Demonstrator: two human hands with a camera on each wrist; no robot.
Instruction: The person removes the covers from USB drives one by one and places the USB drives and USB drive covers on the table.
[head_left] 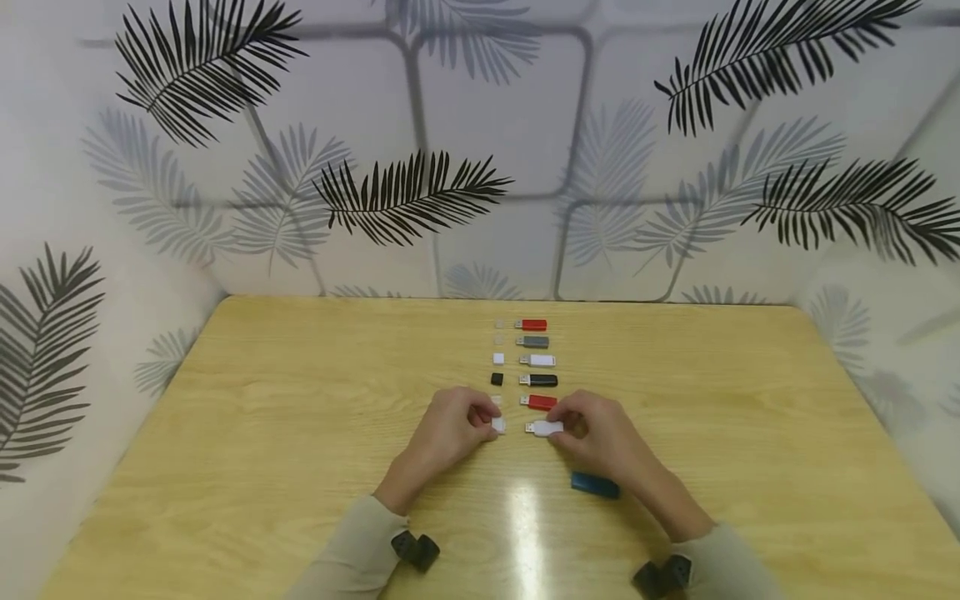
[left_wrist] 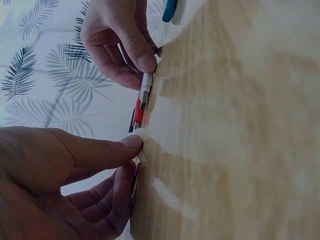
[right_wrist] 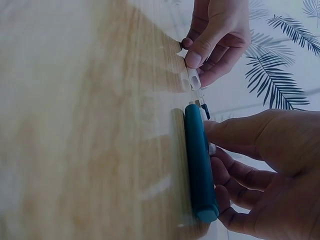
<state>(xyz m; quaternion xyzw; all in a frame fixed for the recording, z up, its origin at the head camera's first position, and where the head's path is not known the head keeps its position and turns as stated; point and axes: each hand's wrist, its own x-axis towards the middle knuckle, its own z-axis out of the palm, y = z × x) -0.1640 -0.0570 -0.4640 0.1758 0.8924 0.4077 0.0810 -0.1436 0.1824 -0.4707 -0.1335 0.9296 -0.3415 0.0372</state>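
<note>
Between thumb and fingers my left hand (head_left: 455,423) pinches a small white cap (head_left: 498,425) at the table surface. Across a short gap, my right hand (head_left: 596,427) pinches the body of a white USB stick (head_left: 546,428), its metal plug pointing left toward the cap. Just beyond it lies a red USB stick (head_left: 538,402), with a pale cap (head_left: 496,400) partly behind my left fingers. Below my right hand rests a dark blue-teal stick (head_left: 595,485), capped or plugless as seen; in the right wrist view this teal stick (right_wrist: 199,165) stands close before the fingers.
Farther back, uncapped USB sticks lie in a column: black (head_left: 540,380), white (head_left: 538,361), grey (head_left: 532,342) and red (head_left: 531,325). Left of them sit a black cap (head_left: 497,379), a white cap (head_left: 498,359) and clear caps (head_left: 499,340). A leaf-patterned curtain (head_left: 495,125) borders the wooden table (head_left: 300,358).
</note>
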